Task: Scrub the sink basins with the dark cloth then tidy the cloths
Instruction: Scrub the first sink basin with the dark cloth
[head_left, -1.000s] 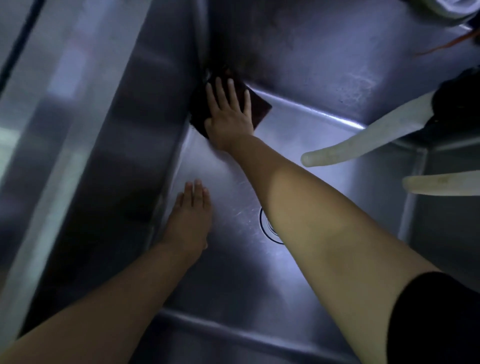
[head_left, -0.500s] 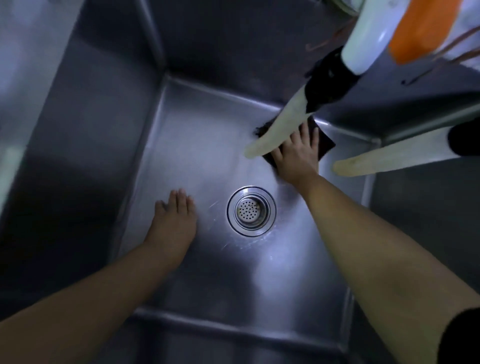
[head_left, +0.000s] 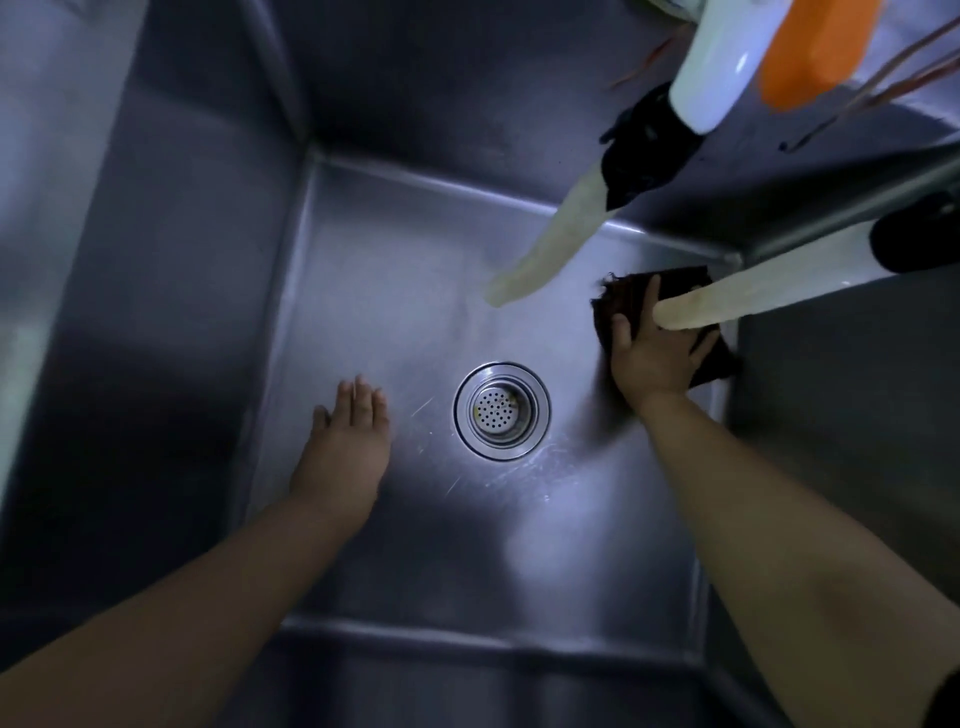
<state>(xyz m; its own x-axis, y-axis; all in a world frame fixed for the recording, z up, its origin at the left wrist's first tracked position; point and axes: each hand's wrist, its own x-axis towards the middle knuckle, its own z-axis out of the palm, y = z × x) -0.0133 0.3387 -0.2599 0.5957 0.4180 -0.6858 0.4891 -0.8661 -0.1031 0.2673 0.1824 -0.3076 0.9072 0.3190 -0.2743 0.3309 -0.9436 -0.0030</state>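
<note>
Head view: steel sink basin (head_left: 395, 249), round perforated drain strainer (head_left: 502, 410) mid-floor. Right hand (head_left: 655, 357) at far right corner of basin floor, fingers spread and straight, palm pressing flat on dark cloth (head_left: 623, 296); cloth lies against right wall, edges showing around hand. Left hand (head_left: 347, 447) flat on bare basin floor left of strainer, fingers straight and together, holding nothing. Two pale hoses above basin: one (head_left: 550, 249) ending over floor, other (head_left: 753, 296) crossing over right fingers. Orange object (head_left: 815, 47) top right, blurred.
</note>
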